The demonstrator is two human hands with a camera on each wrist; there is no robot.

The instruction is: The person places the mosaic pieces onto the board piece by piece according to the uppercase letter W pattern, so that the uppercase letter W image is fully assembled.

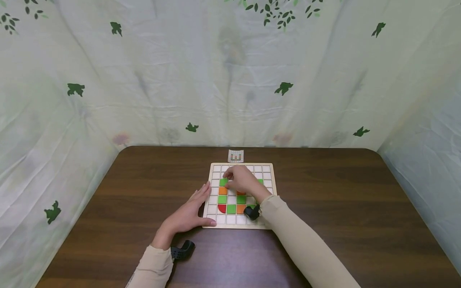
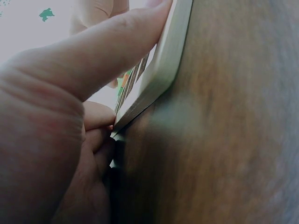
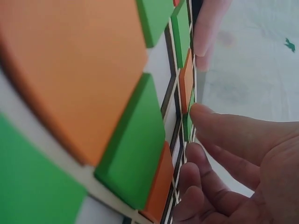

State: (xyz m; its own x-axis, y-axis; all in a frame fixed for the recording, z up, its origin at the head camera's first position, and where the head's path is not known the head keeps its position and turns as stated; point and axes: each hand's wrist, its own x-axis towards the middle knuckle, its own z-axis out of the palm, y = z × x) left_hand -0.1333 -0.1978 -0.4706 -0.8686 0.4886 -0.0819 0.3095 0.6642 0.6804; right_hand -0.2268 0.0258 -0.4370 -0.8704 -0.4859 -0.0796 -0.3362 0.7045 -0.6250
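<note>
A square white grid board [image 1: 212, 219] with a pale wooden rim lies on the table. My left hand [image 1: 188, 213] rests at its left side, fingers extended along the edge and thumb on the front rim [image 2: 169, 56]. Over the board's upper part reaches my right hand [image 1: 244, 181]. Its bent thumb and fingers [image 3: 198, 151] stand apart around a green tile [image 1: 223, 182], and no piece shows between the fingertips. Below that lie an orange tile [image 1: 223, 191], a green tile [image 1: 222, 199] and a red rounded piece [image 1: 221, 209]. The hand hides part of the grid.
Behind the board lies a small card [image 1: 235, 156] with a printed grid pattern. More green and orange tiles [image 1: 241, 209] sit in the board's cells. Brown table [image 1: 324, 180] surrounds it; a pale curtain [image 1: 201, 80] with green prints stands at the back.
</note>
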